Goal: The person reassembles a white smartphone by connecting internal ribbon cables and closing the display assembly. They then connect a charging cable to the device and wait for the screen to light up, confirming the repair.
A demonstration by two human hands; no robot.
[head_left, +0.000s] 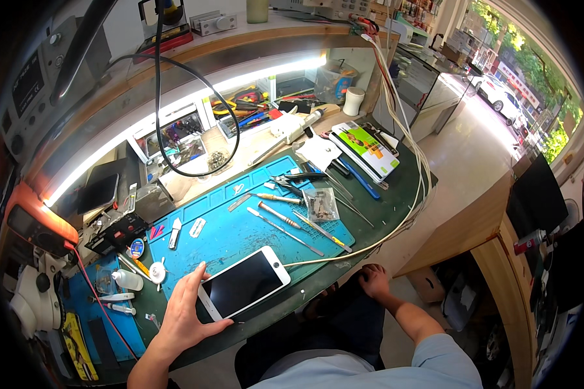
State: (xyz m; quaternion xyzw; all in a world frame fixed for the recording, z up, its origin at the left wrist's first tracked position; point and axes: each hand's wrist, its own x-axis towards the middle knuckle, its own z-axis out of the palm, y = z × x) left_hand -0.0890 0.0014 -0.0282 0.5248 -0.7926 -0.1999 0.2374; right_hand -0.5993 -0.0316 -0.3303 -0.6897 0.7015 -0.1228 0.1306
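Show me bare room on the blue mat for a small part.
The scuffed blue mat is bare between the flat silvery blade, the slim silver metal tool and the white-framed, black-screened phone. It's crowded toward the far right, around the clear plastic bag and black-handled pliers.

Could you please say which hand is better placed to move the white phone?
Likely the left hand, gripping one end of the white phone; the right hand is off the workbench.
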